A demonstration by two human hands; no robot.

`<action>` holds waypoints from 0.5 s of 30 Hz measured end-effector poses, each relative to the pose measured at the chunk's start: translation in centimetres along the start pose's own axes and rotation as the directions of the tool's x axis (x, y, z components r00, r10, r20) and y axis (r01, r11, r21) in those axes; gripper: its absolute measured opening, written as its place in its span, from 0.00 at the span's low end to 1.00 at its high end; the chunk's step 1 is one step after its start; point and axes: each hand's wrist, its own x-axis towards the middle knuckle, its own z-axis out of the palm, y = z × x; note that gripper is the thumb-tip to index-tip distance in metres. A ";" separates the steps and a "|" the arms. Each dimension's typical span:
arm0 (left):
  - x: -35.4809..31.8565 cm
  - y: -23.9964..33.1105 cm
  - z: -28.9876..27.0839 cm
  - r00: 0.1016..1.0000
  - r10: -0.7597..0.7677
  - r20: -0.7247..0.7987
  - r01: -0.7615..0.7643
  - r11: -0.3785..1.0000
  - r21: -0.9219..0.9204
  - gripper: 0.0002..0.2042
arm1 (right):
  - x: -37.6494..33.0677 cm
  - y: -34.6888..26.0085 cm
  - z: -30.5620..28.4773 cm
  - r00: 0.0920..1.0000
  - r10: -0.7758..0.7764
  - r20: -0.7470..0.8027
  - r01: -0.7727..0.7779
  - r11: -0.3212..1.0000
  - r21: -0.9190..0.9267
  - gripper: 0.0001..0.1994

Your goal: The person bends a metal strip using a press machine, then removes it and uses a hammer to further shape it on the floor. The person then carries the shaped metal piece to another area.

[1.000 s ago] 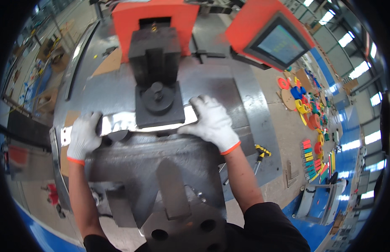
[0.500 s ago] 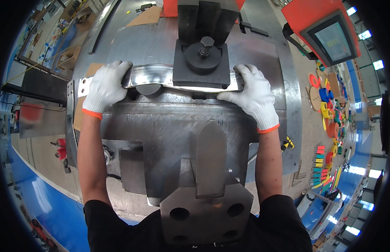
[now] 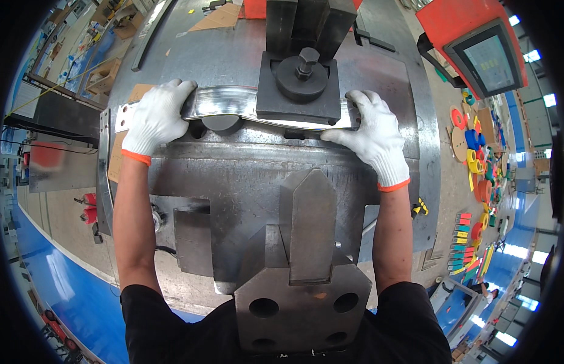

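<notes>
A shiny, curved flat metal bar (image 3: 226, 101) runs left to right across the steel machine table. Its middle passes beneath a black block with a bolt (image 3: 298, 89) and behind a dark round post (image 3: 222, 125). My left hand (image 3: 162, 116), in a white knitted glove with an orange cuff, is closed round the bar's left part; the holed end sticks out beyond it. On the right, my right hand (image 3: 377, 134), gloved alike, grips the other end, fingers over the far edge and thumb along the near edge.
A pointed steel block (image 3: 312, 224) on a holed plate (image 3: 303, 309) rises between my forearms. An orange control panel with a screen (image 3: 485, 60) stands at upper right. Cardboard (image 3: 216, 18) lies at the far side. Coloured tape rolls (image 3: 473, 139) are on the floor at right.
The whole view has shifted slightly, with table, block and hands moving together. Both hands keep hold of the bar. A person now shows in the distance at lower right.
</notes>
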 end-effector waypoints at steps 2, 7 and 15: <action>0.0 0.2 -0.1 1.000 -0.013 0.011 0.013 1.000 0.006 0.24 | -0.1 -0.2 -0.1 1.000 0.004 -0.003 -0.004 1.000 -0.005 0.49; -0.1 0.0 -0.1 1.000 -0.014 0.010 0.014 1.000 0.000 0.24 | 0.0 -0.4 -0.2 1.000 0.005 -0.002 -0.005 1.000 0.010 0.48; 0.1 0.4 -0.5 0.999 -0.033 0.035 0.033 0.999 -0.008 0.24 | -0.2 -0.2 -0.1 1.000 -0.008 -0.028 0.008 1.000 -0.018 0.48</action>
